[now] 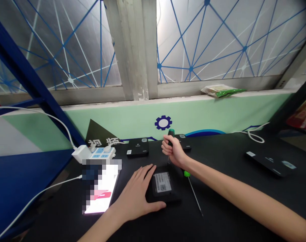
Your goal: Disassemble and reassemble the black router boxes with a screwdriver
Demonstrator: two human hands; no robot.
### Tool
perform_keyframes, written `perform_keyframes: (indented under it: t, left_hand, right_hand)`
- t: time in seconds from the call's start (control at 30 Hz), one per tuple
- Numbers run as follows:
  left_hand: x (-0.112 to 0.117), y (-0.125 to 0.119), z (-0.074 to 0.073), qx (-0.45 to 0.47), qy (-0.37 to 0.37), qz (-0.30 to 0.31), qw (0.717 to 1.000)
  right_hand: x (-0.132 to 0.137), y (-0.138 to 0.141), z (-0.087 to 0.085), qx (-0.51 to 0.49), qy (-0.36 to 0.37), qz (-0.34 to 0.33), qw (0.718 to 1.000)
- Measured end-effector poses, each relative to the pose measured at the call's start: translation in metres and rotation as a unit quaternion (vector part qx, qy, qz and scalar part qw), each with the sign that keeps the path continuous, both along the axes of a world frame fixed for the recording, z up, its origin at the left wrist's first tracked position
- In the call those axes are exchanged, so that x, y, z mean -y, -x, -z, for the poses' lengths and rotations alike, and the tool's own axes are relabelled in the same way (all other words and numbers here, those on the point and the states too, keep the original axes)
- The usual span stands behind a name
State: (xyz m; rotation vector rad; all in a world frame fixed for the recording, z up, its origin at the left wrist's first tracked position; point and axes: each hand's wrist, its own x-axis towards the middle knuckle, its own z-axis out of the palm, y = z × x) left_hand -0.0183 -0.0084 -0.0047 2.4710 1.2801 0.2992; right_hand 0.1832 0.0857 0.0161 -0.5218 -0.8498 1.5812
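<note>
A small black box with a white label on top lies on the black table. My left hand rests flat on its left edge, fingers spread, thumb along the near side. My right hand is closed round a screwdriver with a green-and-black handle, held upright with its tip down at the box's far edge. A second screwdriver with a green collar lies loose on the table just right of the box, under my right forearm.
A lit phone lies left of the box, cabled. A white power strip sits behind it. Two black boxes stand at the back, another at right. A blue rack frame rises at left; a packet lies on the windowsill.
</note>
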Motion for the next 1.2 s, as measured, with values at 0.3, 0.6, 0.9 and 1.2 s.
perform_keyframes:
  t: [0.3, 0.6, 0.9, 1.2]
  left_hand:
    - [0.001, -0.001, 0.0, -0.008, 0.005, -0.003, 1.0]
    - [0.001, -0.001, -0.002, -0.001, -0.001, 0.0, 1.0]
    - [-0.001, -0.004, 0.003, 0.024, 0.011, -0.024, 0.999]
    - [0.001, -0.007, 0.001, 0.053, -0.002, 0.012, 0.999]
  right_hand:
    - [0.003, 0.004, 0.003, 0.042, 0.001, 0.049, 0.998]
    - [-0.002, -0.002, -0.01, 0.06, -0.012, 0.048, 0.997]
    - [-0.023, 0.011, -0.006, 0.06, 0.056, 0.04, 0.996]
    - [-0.034, 0.004, 0.013, 0.038, 0.182, 0.039, 0.982]
